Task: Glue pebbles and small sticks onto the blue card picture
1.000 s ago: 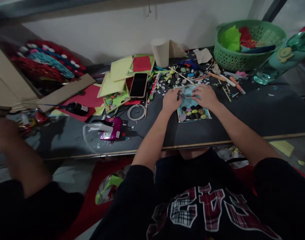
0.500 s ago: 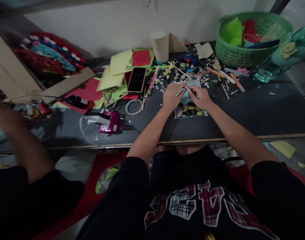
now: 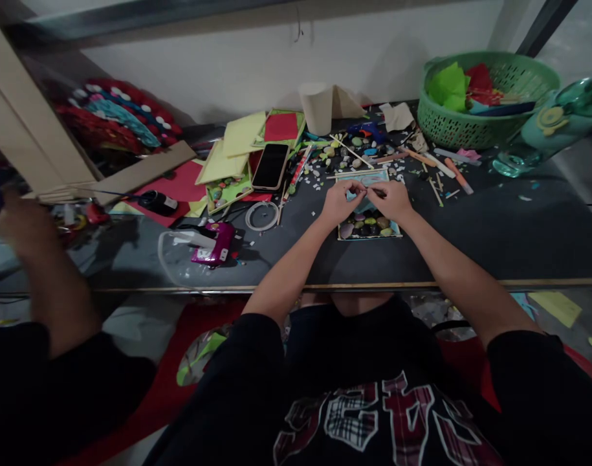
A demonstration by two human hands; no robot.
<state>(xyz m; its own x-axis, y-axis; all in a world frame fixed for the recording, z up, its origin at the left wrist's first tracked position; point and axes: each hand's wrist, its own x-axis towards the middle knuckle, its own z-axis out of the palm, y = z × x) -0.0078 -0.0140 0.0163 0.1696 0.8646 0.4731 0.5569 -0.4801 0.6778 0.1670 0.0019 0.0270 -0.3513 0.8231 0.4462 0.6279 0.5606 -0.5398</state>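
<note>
My left hand [image 3: 343,200] and my right hand [image 3: 391,199] meet with pinched fingertips. They hover over a small light-blue tray [image 3: 395,230] with a thin stick-like border. Whatever sits between the fingertips is too small to make out. Dark, green and purplish pebbles [image 3: 370,222] line the near part of the tray. Its middle is partly hidden under my hands. Behind it, loose pebbles [image 3: 344,157], thin wooden sticks [image 3: 352,151] and white scraps lie scattered.
Left of my hands are a roll of clear tape [image 3: 262,216], a phone [image 3: 271,167] and a purple device [image 3: 213,244]. A paper cup [image 3: 317,109], green basket [image 3: 487,128] and bottle [image 3: 543,133] stand behind. A co-worker's arm [image 3: 48,259] reaches in at far left.
The camera view has tilted up slightly. My fingertips have drawn together above the tray, and the pale strip that showed between them no longer shows. The co-worker's hand has shifted.
</note>
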